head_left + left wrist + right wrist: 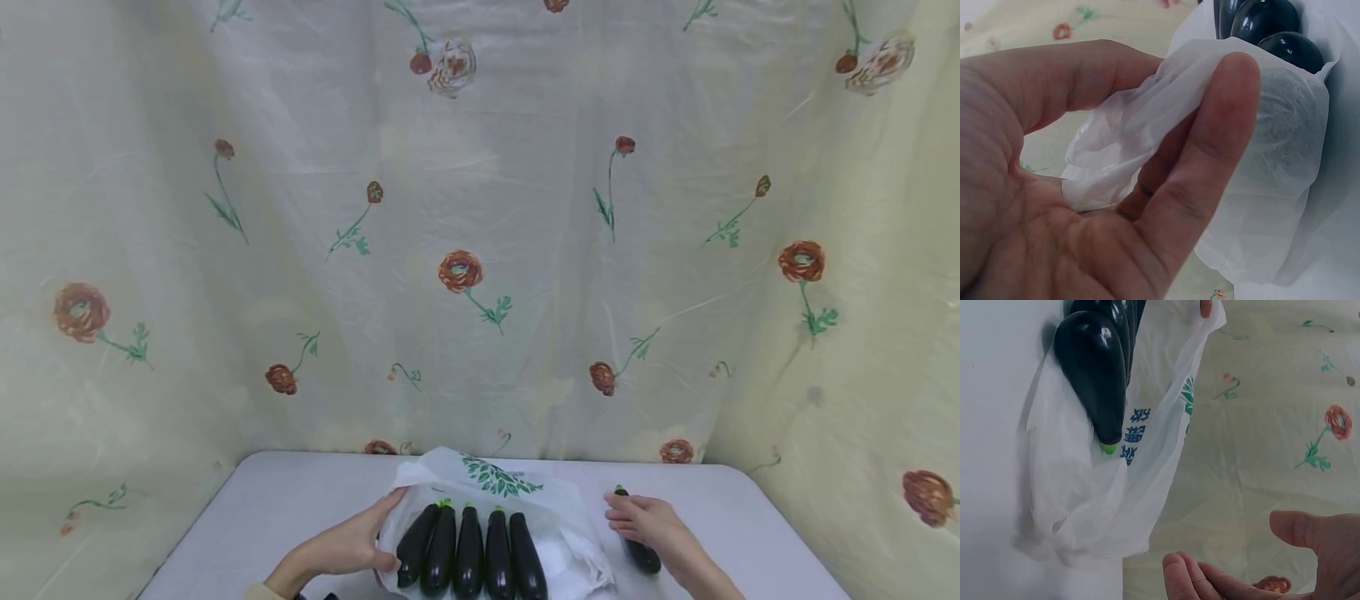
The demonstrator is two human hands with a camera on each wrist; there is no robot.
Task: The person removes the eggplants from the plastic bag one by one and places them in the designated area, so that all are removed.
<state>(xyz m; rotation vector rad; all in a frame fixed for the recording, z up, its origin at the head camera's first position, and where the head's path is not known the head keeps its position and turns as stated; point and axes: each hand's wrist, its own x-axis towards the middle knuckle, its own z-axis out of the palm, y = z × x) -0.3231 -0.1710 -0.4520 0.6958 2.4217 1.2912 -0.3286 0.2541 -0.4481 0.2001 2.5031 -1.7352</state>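
Behind and beyond both hands, hanging in folds, a pale curtain [525, 375] printed with red-brown blooms on green stems. Beneath both hands, a white table [300, 492] with rounded far corners, reaching well past the fingers toward the curtain.

Between the two hands, lying spread open on the table, a white plastic bag [555, 550], touching the left hand and just apart from the right.

At the bag's left side, the left hand [352, 537], half closed, with gathered film pinched between thumb and fingers; in the left wrist view, loose white folds caught within the grasp. At that wrist, a beige sleeve [261, 592].

To the right of the bag, the right hand [652, 521], reaching in from the near right, fingers straight and close together, thumb spread wide of them in the right wrist view, with nothing in its grasp.

Just right of the left thumb, five dark eggplants [469, 554], side by side in the bag, stem ends pointing away from the person. Directly below the right hand, partly hidden by it, a lone eggplant [642, 557], lying on the table outside the bag, stem end showing just beyond the fingers, blunt end on the near side of the palm. Contact between hand and skin: cannot tell.

Beyond the left fingertips, on the bag, a green leaf print [498, 477].
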